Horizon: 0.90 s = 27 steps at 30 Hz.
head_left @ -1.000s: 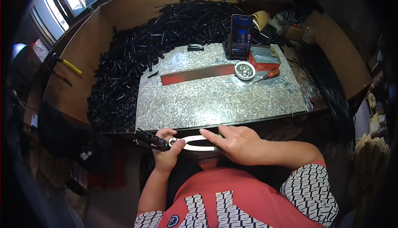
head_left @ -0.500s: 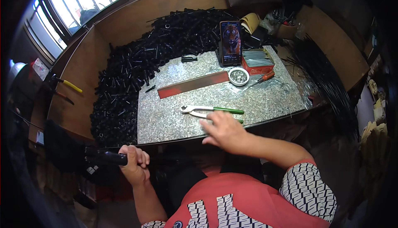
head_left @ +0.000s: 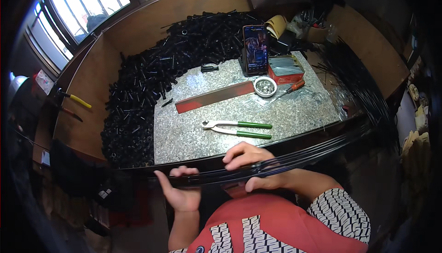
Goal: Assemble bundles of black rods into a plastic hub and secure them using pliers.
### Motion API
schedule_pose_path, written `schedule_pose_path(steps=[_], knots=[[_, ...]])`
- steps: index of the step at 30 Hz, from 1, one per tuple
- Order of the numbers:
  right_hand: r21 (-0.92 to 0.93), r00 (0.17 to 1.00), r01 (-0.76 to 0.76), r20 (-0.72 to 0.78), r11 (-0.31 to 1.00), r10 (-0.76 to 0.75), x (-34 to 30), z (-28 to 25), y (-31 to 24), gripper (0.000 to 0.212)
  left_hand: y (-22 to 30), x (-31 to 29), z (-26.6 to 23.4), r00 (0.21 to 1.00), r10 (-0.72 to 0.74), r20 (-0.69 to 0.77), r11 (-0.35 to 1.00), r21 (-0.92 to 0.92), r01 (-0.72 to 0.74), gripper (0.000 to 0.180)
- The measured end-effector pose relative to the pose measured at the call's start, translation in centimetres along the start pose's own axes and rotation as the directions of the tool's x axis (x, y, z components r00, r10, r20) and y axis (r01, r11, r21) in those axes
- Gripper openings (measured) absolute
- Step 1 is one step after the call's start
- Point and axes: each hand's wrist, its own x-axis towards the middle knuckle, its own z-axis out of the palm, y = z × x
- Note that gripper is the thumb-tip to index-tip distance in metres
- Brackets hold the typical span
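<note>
A bundle of long, thin black rods (head_left: 317, 151) stretches across the front of my body, slanting up to the right. My right hand (head_left: 253, 163) is closed round it, fingers above and thumb below. Further left, my left hand (head_left: 183, 195) is at the bundle's darker left part, its thumb spread away from the fingers and the rods crossing its palm. Beyond my hands, on the speckled board (head_left: 299, 110), lie end-cutting pincers (head_left: 230, 128) with green handles, jaws to the left.
A flat reddish bar (head_left: 214, 97), a white bowl of small metal parts (head_left: 265, 87), a screwdriver (head_left: 294, 86) and a red box (head_left: 286, 69) lie farther back. A phone (head_left: 255, 50) stands upright there. Black tubular parts (head_left: 142, 87) are heaped left and behind; more black rods (head_left: 359, 82) lie right.
My right hand has left the pincers and come down onto the rods. My left hand has moved right, its thumb opening out. The bundle has come up across my front.
</note>
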Motion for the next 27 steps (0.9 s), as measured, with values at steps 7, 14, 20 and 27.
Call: schedule_pose_path(steps=[7, 14, 20, 27], knots=[[-0.170, 0.975, -0.222, -0.012, 0.960, 0.224, 2.3, -1.8, -3.9, 0.016, -0.3, -1.3, -4.1, 0.653, -0.697, 0.298, 0.550, 0.806, 0.219, 0.050], [-0.424, 0.757, -0.472, 0.255, 0.773, 0.602, 0.7, 3.6, 2.7, 0.043, 3.8, -1.8, 4.7, 0.782, -0.061, 0.620, 0.590, 0.655, -0.473, 0.055], [-0.440, 0.788, -0.366, 0.322, 0.820, 0.525, -0.1, 6.1, 4.5, 0.048, 5.1, -2.5, 8.3, 0.682, 0.182, 0.708, 0.576, 0.485, -0.658, 0.069], [-0.425, 0.787, -0.352, 0.347, 0.834, 0.509, -0.1, 6.7, 4.2, 0.051, 5.6, -2.2, 9.4, 0.560, 0.189, 0.807, 0.409, 0.454, -0.792, 0.027]])
